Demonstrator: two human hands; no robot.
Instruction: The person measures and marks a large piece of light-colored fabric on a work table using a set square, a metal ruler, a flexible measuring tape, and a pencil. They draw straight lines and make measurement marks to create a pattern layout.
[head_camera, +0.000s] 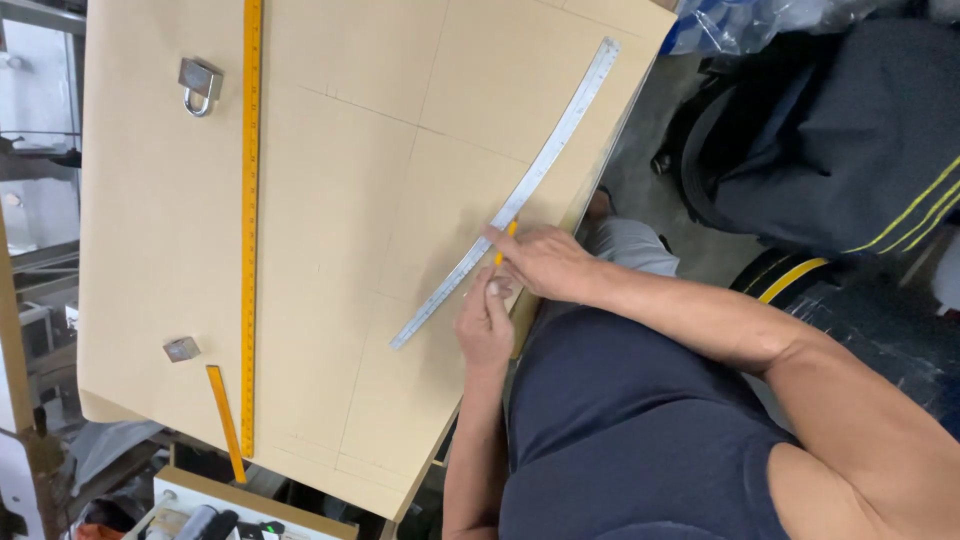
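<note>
A padlock (200, 85) is lying near the left edge of a large sheet of tan pattern paper (330, 200), which is covering the work table. Just to its right, a long yellow straight ruler (250, 220) is running down the sheet, and near its lower end a small metal block (181, 349) is sitting on the paper with a short orange ruler (226, 422) lying just beside it, poking off the sheet's edge. Faint pencil lines are crossing the paper.

Further right, a curved metal ruler (515, 200) is lying diagonally across the sheet, from its upper right corner down toward the middle. The person's left hand (485, 325) is resting at the near edge of the paper, just below the ruler's lower half, fingers curled loosely with the fingertips pressing down beside the ruler; it is gripping nothing that can be made out. The right hand (545, 262) is reaching in from the right and touching the ruler's edge, fingers pinched closed around a yellow pencil (506, 240), whose tip is meeting the paper right against the curve.

At the bottom left, below the table, an open box (250, 505) is holding what look like a few dark and light tools, too small to tell apart. At the top right, a clear plastic bag (750, 20) is lying crumpled; its contents cannot be told.
</note>
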